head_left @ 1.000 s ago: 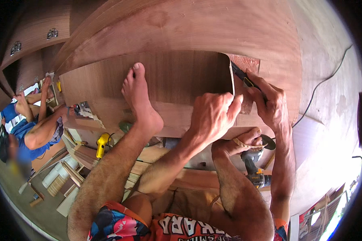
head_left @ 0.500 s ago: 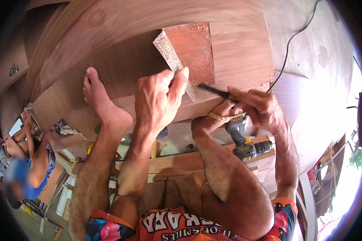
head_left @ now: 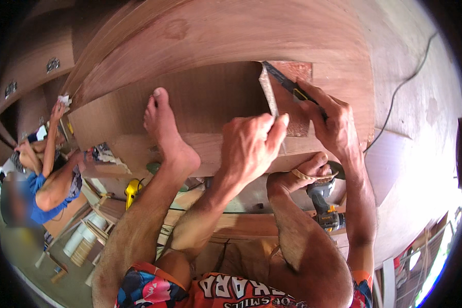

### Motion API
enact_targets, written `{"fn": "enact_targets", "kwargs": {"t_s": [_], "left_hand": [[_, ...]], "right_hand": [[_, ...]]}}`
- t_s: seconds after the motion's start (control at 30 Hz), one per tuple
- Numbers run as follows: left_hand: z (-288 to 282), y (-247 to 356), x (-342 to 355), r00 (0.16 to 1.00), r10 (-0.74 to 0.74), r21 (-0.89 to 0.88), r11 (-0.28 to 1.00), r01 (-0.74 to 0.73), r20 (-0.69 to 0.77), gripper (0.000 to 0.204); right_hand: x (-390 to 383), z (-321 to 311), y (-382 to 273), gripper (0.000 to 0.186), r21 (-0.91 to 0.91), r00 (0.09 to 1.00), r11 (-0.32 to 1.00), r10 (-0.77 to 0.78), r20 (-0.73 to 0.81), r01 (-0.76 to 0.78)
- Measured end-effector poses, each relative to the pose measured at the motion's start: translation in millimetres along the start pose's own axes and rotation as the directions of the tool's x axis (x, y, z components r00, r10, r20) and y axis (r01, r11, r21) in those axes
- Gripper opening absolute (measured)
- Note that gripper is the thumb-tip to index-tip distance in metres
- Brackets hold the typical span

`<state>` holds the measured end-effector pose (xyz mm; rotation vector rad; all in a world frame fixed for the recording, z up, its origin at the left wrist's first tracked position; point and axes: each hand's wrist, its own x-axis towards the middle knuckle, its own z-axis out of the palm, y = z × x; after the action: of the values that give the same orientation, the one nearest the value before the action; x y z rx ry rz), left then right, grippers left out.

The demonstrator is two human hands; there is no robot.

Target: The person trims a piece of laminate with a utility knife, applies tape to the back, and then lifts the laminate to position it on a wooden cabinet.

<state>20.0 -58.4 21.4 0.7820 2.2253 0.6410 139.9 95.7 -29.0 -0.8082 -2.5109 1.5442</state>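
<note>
My left hand (head_left: pixel 251 146) pinches the lower end of a folded-back flap (head_left: pixel 268 95) of thin veneer sheet, its pale speckled underside showing. To its right lies a reddish, rough patch (head_left: pixel 300 72) on the wooden panel, partly hidden by my right hand. A black utility knife (head_left: pixel 286 83) is gripped in my right hand (head_left: pixel 336 120). Its tip lies at the top end of the flap, by the upper edge of the patch. Left of the flap, the smooth dark-brown sheet (head_left: pixel 205 97) runs toward my bare left foot (head_left: pixel 164 123), which rests on it.
A grey cordless drill (head_left: pixel 323 205) lies beside my sandalled right foot (head_left: pixel 310 169). A black cable (head_left: pixel 403 92) trails over the pale surface at right. Past my left leg is a yellow tool (head_left: pixel 132 192). Another person in blue (head_left: pixel 49 197) sits at far left, reaching toward the cabinet.
My right hand has brought the knife up from below the reddish patch to the top of the flap. My left hand keeps its pinch on the flap. The whole view has shifted.
</note>
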Motion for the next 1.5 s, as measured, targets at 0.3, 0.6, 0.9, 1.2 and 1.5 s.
{"fn": "enact_targets", "kwargs": {"t_s": [0.3, 0.6, 0.9, 1.2, 1.5], "left_hand": [[19.5, -24.2, -0.1, 1.0, -0.01, -0.149, 0.989, 0.008, -0.008, 0.05], [9.6, -13.7, -1.3, 1.0, -0.02, -0.133, 0.991, 0.02, 0.002, 0.043], [5.2, -6.4, -5.4, 0.999, -0.048, -0.125, 0.991, 0.047, -0.002, 0.045], [13.1, -1.7, 1.5, 0.983, 0.142, 0.008, 0.99, -0.142, -0.113, 0.055], [16.2, 3.4, 7.5, 0.993, 0.113, -0.079, 0.99, -0.116, -0.038, 0.039]], "right_hand": [[1.2, -4.9, 11.6, 0.039, -0.14, 0.99, 0.99, 0.003, 0.138, 0.016], [-103.7, -26.6, 29.3, 0.056, -0.057, 0.951, 0.997, -0.027, 0.308, 0.047], [-66.1, -27.1, 14.3, 0.049, -0.043, 1.0, 0.999, 0.007, -0.011, -0.007], [1.0, -7.4, 4.8, 0.042, -0.023, 1.0, 1.0, -0.015, 0.027, 0.015], [-1.4, -14.2, 8.2, 0.05, -0.028, 0.996, 0.999, -0.022, 0.088, 0.024]]}}
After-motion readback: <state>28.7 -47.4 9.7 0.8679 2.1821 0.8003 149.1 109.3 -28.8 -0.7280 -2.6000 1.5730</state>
